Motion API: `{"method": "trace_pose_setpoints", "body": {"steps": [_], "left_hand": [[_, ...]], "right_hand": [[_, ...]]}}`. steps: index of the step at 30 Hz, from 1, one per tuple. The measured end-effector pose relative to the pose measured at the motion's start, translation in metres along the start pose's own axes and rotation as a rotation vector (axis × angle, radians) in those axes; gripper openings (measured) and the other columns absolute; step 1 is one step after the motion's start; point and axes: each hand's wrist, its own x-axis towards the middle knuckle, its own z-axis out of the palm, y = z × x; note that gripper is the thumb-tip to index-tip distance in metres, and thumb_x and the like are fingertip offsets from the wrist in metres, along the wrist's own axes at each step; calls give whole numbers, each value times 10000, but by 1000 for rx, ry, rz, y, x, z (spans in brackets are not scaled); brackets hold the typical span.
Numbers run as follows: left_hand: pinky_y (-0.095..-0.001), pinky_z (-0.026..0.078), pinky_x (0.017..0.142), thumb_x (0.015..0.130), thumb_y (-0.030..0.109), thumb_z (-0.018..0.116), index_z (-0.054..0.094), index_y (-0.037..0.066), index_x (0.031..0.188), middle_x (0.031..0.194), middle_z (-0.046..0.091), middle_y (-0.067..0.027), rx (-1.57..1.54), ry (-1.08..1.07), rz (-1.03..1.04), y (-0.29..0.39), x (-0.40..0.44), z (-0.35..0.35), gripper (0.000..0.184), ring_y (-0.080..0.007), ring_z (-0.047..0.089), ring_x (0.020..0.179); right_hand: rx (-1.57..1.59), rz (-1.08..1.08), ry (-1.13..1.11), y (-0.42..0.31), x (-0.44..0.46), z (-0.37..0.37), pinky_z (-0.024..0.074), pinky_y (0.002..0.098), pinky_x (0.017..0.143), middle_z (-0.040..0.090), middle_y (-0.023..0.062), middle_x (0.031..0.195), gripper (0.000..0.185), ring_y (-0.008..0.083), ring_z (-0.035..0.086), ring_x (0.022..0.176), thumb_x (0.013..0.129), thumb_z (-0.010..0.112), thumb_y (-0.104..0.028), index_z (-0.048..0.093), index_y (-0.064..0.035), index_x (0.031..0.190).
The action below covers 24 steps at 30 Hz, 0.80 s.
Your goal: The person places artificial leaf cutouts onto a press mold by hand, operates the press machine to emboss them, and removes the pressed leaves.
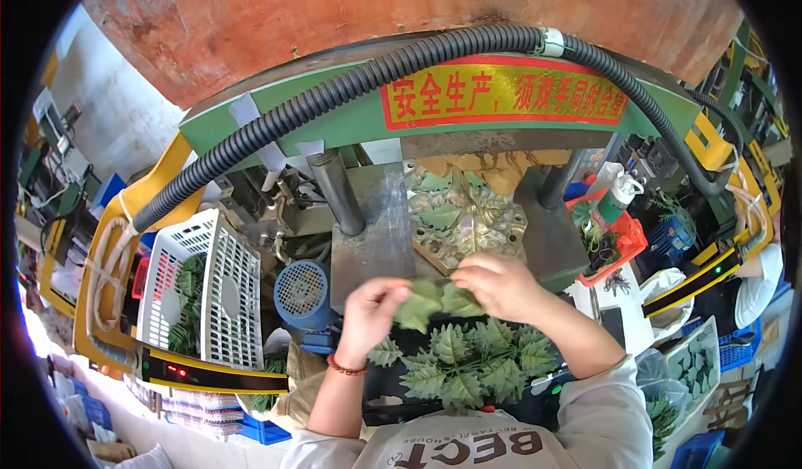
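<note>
My left hand (373,312), with a red beaded bracelet at the wrist, pinches the left edge of a green artificial leaf (422,304). My right hand (499,287) is closed on the right part of the same leafy piece, its fingers hiding some of it. Below the hands, a pile of serrated green artificial leaves (468,365) rests on a dark surface. Just beyond them sits a brass-coloured metal mould (478,225) with leaf-vein relief. A green leaf (440,216) lies on the mould's left part.
A green press frame (334,139) with a ribbed black hose (376,72) spans overhead. Steel posts (338,197) flank the mould. At left stand a white basket (230,302) of leaves and a blue motor (301,292). A red basket (626,248) is at right.
</note>
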Motion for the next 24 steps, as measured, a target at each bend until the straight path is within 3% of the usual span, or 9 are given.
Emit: {"method": "trace_pose_setpoints", "body": {"steps": [2, 6, 7, 11, 14, 16, 18, 21, 24], "left_hand": [[-176, 366, 518, 842, 43, 663, 631, 11, 721, 647, 555, 16, 47, -71, 41, 11, -1, 3, 129, -50, 422, 558], [-159, 321, 476, 851, 42, 650, 642, 10, 759, 629, 551, 11, -299, -319, -83, 11, -7, 9, 98, -43, 403, 526], [-159, 321, 476, 851, 42, 650, 642, 10, 759, 629, 551, 11, -301, -328, -81, 5, -5, 9, 98, -43, 403, 526], [-174, 325, 504, 831, 34, 674, 626, -9, 720, 629, 534, 34, -436, 203, -131, -35, 10, -4, 129, -42, 389, 547], [-166, 315, 493, 831, 36, 673, 622, 11, 714, 623, 526, 32, -325, 163, -46, -25, 5, 8, 130, -45, 388, 539], [-158, 305, 483, 831, 37, 671, 618, 30, 708, 618, 518, 30, -221, 146, 40, -15, 1, 15, 135, -47, 388, 530], [-158, 315, 490, 833, 37, 670, 616, 32, 712, 624, 526, 27, -184, 147, 50, -8, -2, 13, 132, -47, 397, 536], [-158, 345, 511, 837, 38, 666, 610, 35, 725, 640, 549, 20, -70, 107, 59, -3, -6, 11, 125, -47, 425, 555], [-160, 369, 526, 834, 38, 672, 611, 23, 746, 655, 572, 9, -347, -1, 21, -9, -6, 29, 108, -49, 448, 564]], "right_hand": [[-92, -48, 3, -4, 10, 6, 437, 264, 576, 601, 59, 866, 152, 174, 551, 671, 731, 667, -44, 609, -46, 871], [-429, -288, 170, -22, 9, 10, 452, 278, 589, 625, 52, 864, 138, 182, 567, 679, 733, 653, -77, 614, -61, 864], [-379, -210, 232, -11, 1, 9, 456, 296, 606, 624, 48, 847, 137, 188, 572, 692, 729, 649, -83, 609, -67, 859], [-295, 229, 317, 44, 1, -16, 454, 357, 651, 604, 52, 783, 92, 263, 550, 699, 716, 605, -57, 613, -81, 805], [-341, 391, 257, 104, 7, -7, 450, 374, 654, 576, 72, 757, 66, 294, 523, 689, 721, 588, -43, 603, -79, 775], [-787, 452, 200, 135, 3, 7, 445, 378, 652, 558, 86, 753, 43, 306, 510, 708, 720, 599, -48, 600, -74, 754], [-804, 325, 322, 109, 18, -5, 448, 374, 659, 540, 101, 753, 54, 313, 499, 732, 700, 620, -51, 615, -65, 752], [183, 480, 68, 23, 15, -17, 433, 276, 580, 581, 59, 725, 161, 175, 516, 627, 731, 729, -107, 626, -5, 802], [596, 603, 28, -22, 2, 8, 403, 213, 543, 614, 36, 737, 171, 98, 512, 592, 753, 753, -99, 640, 10, 824]]}}
